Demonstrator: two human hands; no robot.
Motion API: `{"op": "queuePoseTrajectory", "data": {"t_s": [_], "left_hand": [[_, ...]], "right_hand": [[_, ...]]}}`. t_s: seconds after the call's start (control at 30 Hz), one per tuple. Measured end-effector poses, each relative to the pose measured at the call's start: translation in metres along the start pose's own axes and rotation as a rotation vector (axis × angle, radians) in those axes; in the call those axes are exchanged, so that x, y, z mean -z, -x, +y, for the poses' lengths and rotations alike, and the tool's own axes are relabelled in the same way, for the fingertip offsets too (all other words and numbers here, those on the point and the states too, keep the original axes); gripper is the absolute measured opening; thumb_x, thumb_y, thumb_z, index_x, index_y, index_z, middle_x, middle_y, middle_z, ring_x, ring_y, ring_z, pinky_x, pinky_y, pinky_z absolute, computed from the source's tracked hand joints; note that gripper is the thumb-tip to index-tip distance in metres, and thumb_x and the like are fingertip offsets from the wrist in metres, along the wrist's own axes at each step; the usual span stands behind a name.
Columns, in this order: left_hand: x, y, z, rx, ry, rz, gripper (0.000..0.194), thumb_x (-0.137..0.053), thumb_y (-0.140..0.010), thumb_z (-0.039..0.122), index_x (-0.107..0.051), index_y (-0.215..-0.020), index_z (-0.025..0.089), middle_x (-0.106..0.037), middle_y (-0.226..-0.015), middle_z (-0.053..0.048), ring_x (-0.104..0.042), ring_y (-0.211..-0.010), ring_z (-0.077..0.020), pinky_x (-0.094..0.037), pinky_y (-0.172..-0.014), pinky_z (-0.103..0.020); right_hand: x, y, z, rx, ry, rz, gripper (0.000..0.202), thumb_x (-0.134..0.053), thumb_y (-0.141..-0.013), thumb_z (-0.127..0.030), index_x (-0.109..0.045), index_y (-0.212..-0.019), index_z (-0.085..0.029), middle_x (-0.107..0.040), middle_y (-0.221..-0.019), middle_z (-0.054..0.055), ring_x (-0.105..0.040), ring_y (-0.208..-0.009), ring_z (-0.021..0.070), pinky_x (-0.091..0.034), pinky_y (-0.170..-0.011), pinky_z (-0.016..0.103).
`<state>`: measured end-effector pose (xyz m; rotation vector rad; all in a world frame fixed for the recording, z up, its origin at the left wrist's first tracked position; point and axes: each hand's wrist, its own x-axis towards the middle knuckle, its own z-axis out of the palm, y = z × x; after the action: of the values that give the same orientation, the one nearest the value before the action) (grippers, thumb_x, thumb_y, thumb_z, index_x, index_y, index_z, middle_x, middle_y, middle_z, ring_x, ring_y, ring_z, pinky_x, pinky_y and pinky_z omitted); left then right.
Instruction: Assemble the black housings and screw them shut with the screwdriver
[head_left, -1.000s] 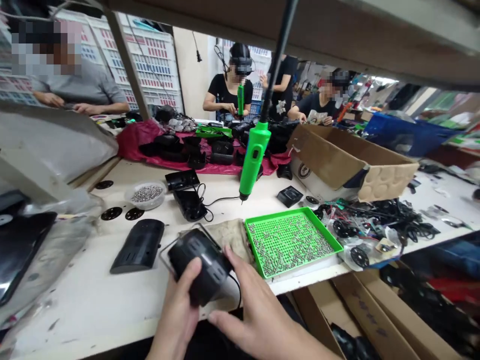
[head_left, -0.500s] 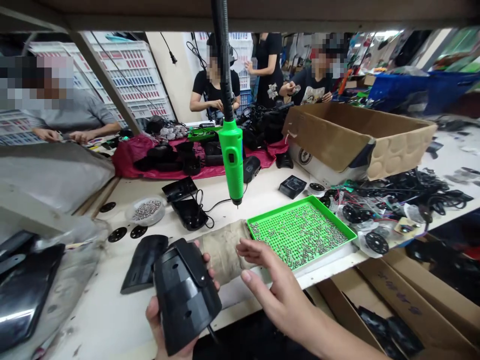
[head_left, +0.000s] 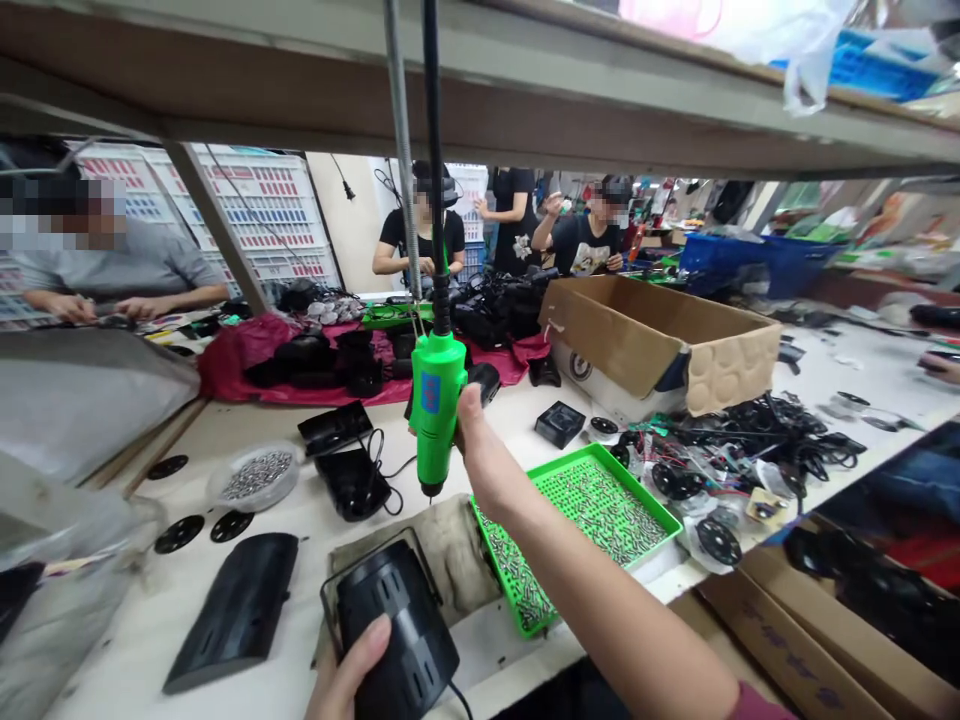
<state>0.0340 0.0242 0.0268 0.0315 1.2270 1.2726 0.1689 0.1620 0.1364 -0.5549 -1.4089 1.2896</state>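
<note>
My left hand [head_left: 352, 665] holds a black plastic housing [head_left: 397, 630] with slots and a cable, low in the view, its thumb on the near side. My right hand [head_left: 474, 430] is wrapped round a green electric screwdriver [head_left: 433, 450], which hangs tip down from a spring and cord above the housing; most of its fingers are hidden behind the tool. Under and behind the housing lies a worn cloth-like pad [head_left: 457, 560]. A green tray [head_left: 671, 525] of small screws lies right of the pad. Another black shell [head_left: 236, 610] rests at the left.
A round tub [head_left: 289, 490] of screws and black discs [head_left: 180, 534] stand left. A cardboard box [head_left: 622, 350] is behind the tray, beside wired parts [head_left: 697, 460]. A shelf [head_left: 480, 110] spans overhead. Several people work across the table.
My right hand has moved up from beside the housing and taken hold of the screwdriver, which has turned. The housing has been turned and lowered in my left hand. The view has shifted.
</note>
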Motion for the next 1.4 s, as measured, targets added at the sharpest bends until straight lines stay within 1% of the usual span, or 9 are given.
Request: {"op": "queuePoseTrajectory", "data": {"t_s": [0.2,0.37,0.47,0.53,0.63,0.8,1.13,1.27,1.4], "left_hand": [[-0.009,0.013,0.002,-0.078,-0.013,0.017,0.080,-0.087,-0.050,0.033,-0.057,-0.124,0.021,-0.076,-0.093,-0.005,-0.070,-0.095,-0.0306,-0.059,-0.075,-0.038],[-0.014,0.019,0.001,-0.130,-0.007,0.010,0.072,-0.086,-0.052,0.032,-0.059,-0.118,0.021,-0.074,-0.084,0.000,-0.070,-0.077,-0.0216,-0.059,-0.063,-0.029],[-0.017,0.021,0.000,-0.151,-0.034,-0.001,0.072,-0.085,-0.054,0.034,-0.058,-0.120,0.019,-0.074,-0.092,-0.004,-0.069,-0.081,-0.0224,-0.058,-0.063,-0.029],[-0.019,0.021,-0.001,-0.172,-0.052,-0.005,0.073,-0.084,-0.056,0.035,-0.056,-0.121,0.020,-0.074,-0.094,-0.005,-0.069,-0.083,-0.0233,-0.058,-0.063,-0.030],[-0.022,0.020,-0.001,-0.173,-0.076,0.005,0.073,-0.085,-0.055,0.034,-0.057,-0.121,0.020,-0.074,-0.096,-0.006,-0.069,-0.083,-0.0241,-0.058,-0.063,-0.032],[-0.028,0.022,0.000,-0.194,-0.088,0.013,0.069,-0.085,-0.054,0.033,-0.058,-0.115,0.018,-0.073,-0.089,-0.006,-0.069,-0.078,-0.0238,-0.058,-0.065,-0.034],[-0.027,0.022,-0.004,-0.257,-0.110,0.018,0.073,-0.086,-0.051,0.038,-0.058,-0.115,0.017,-0.070,-0.091,-0.005,-0.065,-0.081,-0.0224,-0.056,-0.068,-0.033],[-0.025,0.020,-0.006,-0.275,-0.144,-0.018,0.069,-0.085,-0.052,0.040,-0.060,-0.112,0.018,-0.070,-0.091,-0.006,-0.064,-0.085,-0.0241,-0.054,-0.075,-0.035],[-0.023,0.016,-0.008,-0.302,-0.169,-0.054,0.069,-0.082,-0.055,0.040,-0.058,-0.116,0.018,-0.071,-0.097,-0.009,-0.065,-0.091,-0.0273,-0.050,-0.083,-0.040]], "right_hand": [[-0.008,0.010,-0.013,-0.140,-0.158,-0.164,0.064,-0.048,-0.081,-0.076,-0.066,-0.112,-0.023,-0.067,-0.118,0.006,-0.058,-0.113,0.0255,-0.036,-0.110,0.046],[0.006,0.040,-0.014,-0.014,0.058,-0.106,0.052,-0.052,-0.085,-0.068,-0.059,-0.121,-0.031,-0.057,-0.129,0.004,-0.054,-0.114,0.0241,-0.040,-0.104,0.046],[0.009,0.055,-0.011,0.011,0.114,-0.046,0.045,-0.067,-0.081,-0.056,-0.059,-0.115,-0.028,-0.064,-0.103,0.004,-0.061,-0.093,0.0215,-0.049,-0.089,0.043],[0.003,0.059,-0.011,0.050,0.001,0.017,0.037,-0.068,-0.081,-0.048,-0.060,-0.109,-0.025,-0.062,-0.076,-0.001,-0.059,-0.069,0.0168,-0.053,-0.074,0.038],[-0.013,0.059,-0.016,0.209,-0.203,0.128,0.038,-0.065,-0.080,-0.053,-0.060,-0.105,-0.025,-0.054,-0.059,-0.006,-0.050,-0.050,0.0123,-0.051,-0.057,0.031],[-0.030,0.056,-0.014,0.274,-0.258,0.133,0.040,-0.067,-0.076,-0.057,-0.060,-0.099,-0.025,-0.053,-0.057,-0.006,-0.049,-0.046,0.0120,-0.047,-0.048,0.027],[-0.030,0.051,0.016,0.191,-0.280,0.181,0.040,-0.069,-0.070,-0.061,-0.059,-0.085,-0.025,-0.052,-0.052,-0.007,-0.049,-0.043,0.0110,-0.049,-0.047,0.025],[-0.027,0.055,0.001,0.169,-0.286,0.217,0.042,-0.070,-0.067,-0.062,-0.063,-0.086,-0.024,-0.051,-0.050,-0.007,-0.047,-0.041,0.0116,-0.049,-0.046,0.027],[-0.033,0.067,-0.033,0.280,-0.269,0.203,0.043,-0.070,-0.072,-0.062,-0.067,-0.094,-0.025,-0.054,-0.052,-0.004,-0.049,-0.044,0.0136,-0.050,-0.048,0.030]]}}
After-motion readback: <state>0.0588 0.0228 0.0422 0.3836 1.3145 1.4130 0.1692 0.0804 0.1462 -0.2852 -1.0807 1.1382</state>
